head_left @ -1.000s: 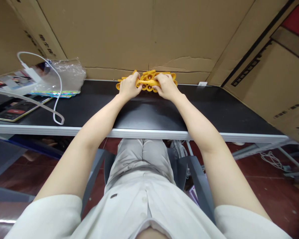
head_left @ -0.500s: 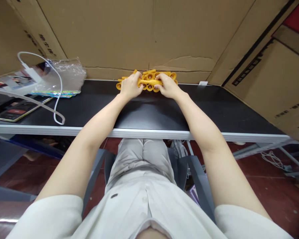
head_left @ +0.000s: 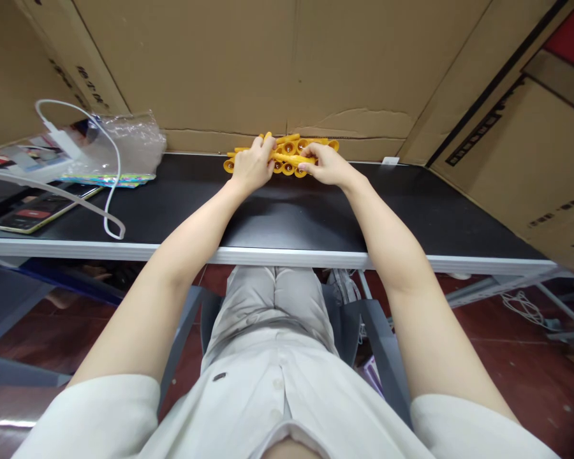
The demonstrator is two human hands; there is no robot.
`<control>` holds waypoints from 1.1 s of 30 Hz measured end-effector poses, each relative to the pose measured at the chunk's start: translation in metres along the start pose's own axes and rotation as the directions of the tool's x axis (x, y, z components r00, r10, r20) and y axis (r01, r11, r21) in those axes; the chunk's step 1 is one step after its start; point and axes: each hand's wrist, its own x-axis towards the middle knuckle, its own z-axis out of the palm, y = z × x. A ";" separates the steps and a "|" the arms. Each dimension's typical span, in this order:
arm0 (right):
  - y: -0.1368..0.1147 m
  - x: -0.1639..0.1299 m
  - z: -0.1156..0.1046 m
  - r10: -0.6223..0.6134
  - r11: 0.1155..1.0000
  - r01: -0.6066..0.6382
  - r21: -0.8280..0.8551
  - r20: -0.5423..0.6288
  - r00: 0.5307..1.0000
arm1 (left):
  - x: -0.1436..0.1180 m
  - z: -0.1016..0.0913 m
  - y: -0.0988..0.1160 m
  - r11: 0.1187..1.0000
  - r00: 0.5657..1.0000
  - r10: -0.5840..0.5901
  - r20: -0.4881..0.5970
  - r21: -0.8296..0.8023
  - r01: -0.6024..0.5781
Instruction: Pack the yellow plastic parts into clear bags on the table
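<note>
Far edge of the black table (head_left: 287,220), against the cardboard wall (head_left: 287,64): I have a cluster of yellow plastic pieces (head_left: 287,153). My left hand (head_left: 252,167) and right hand (head_left: 328,167) pinch opposite ends of one yellow stick (head_left: 291,157), apparently steadying it. Cable (head_left: 106,191), plastic bag (head_left: 131,143) lie well left.

The right hand (head_left: 328,167) has slid right along the yellow pieces (head_left: 287,153).

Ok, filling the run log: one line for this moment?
left hand: on yellow plastic pieces | right hand: pinching one | black table, far edge
</note>
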 end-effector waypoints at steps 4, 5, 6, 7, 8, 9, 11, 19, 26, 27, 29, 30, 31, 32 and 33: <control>0.001 0.000 -0.003 0.028 0.996 -0.029 0.082 0.008 1.000 | -0.001 -0.002 0.002 1.000 1.000 -0.002 0.000 -0.017 0.002; 0.001 0.000 -0.004 0.035 0.995 -0.036 0.094 0.015 0.999 | -0.001 -0.002 0.002 1.000 1.000 -0.004 -0.003 -0.022 0.004; 0.001 0.000 -0.005 0.041 0.993 -0.043 0.106 0.020 0.999 | -0.001 -0.002 0.002 1.000 1.000 -0.004 -0.005 -0.025 0.004; 0.001 0.001 -0.005 0.046 0.992 -0.049 0.119 0.022 0.999 | -0.001 -0.002 0.002 1.000 1.000 -0.004 -0.008 -0.028 0.003; 0.001 0.001 -0.005 0.052 0.989 -0.054 0.136 0.018 0.998 | -0.001 -0.001 0.001 1.000 1.000 -0.004 -0.012 -0.029 0.004; 0.000 0.001 -0.005 0.058 0.986 -0.059 0.156 0.011 0.998 | 0.000 0.000 0.001 1.000 1.000 -0.006 -0.016 -0.030 0.005; 0.001 0.001 -0.004 0.073 0.976 -0.070 0.208 -0.006 0.997 | 0.000 0.002 0.000 0.999 1.000 -0.012 -0.023 -0.037 0.011; 0.022 0.002 -0.003 0.121 0.928 -0.093 0.360 -0.055 0.991 | 0.000 0.004 -0.005 0.995 0.998 -0.050 -0.030 -0.084 0.048; 0.023 0.000 0.003 0.010 0.977 0.004 0.211 -0.064 0.998 | 0.002 0.005 -0.007 0.994 0.996 -0.063 -0.067 -0.097 0.057; 0.021 0.001 0.004 -0.029 0.988 0.039 0.150 -0.072 0.997 | 0.002 0.006 -0.007 0.993 0.995 -0.062 -0.073 -0.102 0.054; 0.016 0.002 0.007 -0.097 0.995 0.099 0.025 -0.078 0.992 | 0.002 0.006 -0.008 0.993 0.995 -0.055 -0.083 -0.106 0.046; 0.015 0.002 0.008 -0.118 0.993 0.117 -0.030 -0.076 0.990 | 0.002 0.007 -0.008 0.993 0.995 -0.053 -0.084 -0.105 0.044; 0.013 0.002 0.008 -0.132 0.989 0.126 -0.077 -0.071 0.989 | 0.002 0.007 -0.008 0.994 0.995 -0.052 -0.083 -0.102 0.044; 0.012 0.002 0.009 -0.138 0.985 0.130 -0.116 -0.064 0.988 | 0.002 0.008 -0.008 0.994 0.996 -0.051 -0.078 -0.099 0.043; 0.011 0.002 0.008 -0.139 0.980 0.130 -0.149 -0.056 0.989 | 0.002 0.008 -0.008 0.995 0.996 -0.049 -0.075 -0.095 0.041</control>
